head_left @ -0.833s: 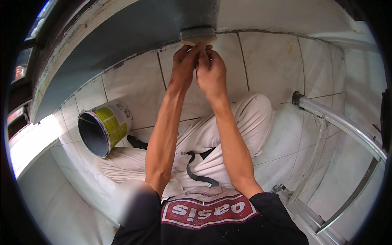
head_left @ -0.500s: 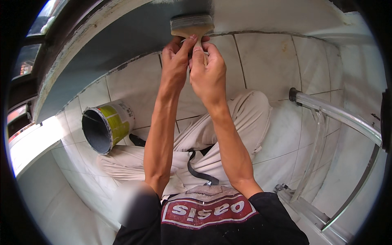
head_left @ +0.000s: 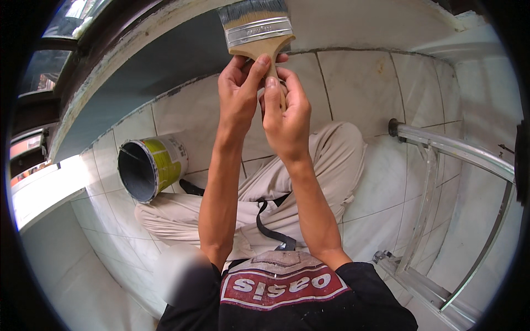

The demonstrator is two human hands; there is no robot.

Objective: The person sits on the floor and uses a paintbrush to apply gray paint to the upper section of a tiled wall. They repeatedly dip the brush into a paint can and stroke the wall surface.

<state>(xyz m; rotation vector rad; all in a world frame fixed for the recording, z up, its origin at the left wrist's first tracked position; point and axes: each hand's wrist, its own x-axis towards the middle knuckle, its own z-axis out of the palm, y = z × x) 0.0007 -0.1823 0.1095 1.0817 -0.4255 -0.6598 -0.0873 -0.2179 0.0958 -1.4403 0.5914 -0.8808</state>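
Observation:
Both my hands hold one wide paintbrush (head_left: 259,34) in front of me, its bristles pointing up and away. Dark grey paint coats the bristle tips, which lie over the far wall. My left hand (head_left: 240,88) pinches the wooden base just below the metal band. Lower down, my right hand (head_left: 286,107) wraps its fingers round the handle. Behind the brush, the wall (head_left: 160,71) is dark grey on the left and pale on the right. An open paint bucket (head_left: 157,165) with a green and white label stands at my left, dark grey paint inside.
A metal ladder (head_left: 452,143) stands at the right. My crossed legs (head_left: 331,160) rest on the tiled floor (head_left: 364,88). At the upper left, a dark-framed window (head_left: 49,71) sits above a worn pale sill (head_left: 83,91). A black strap (head_left: 268,231) lies across my lap.
The brush has tilted, so its bristles and metal band now show fully. Both hands keep their hold on it. The whole view has shifted slightly.

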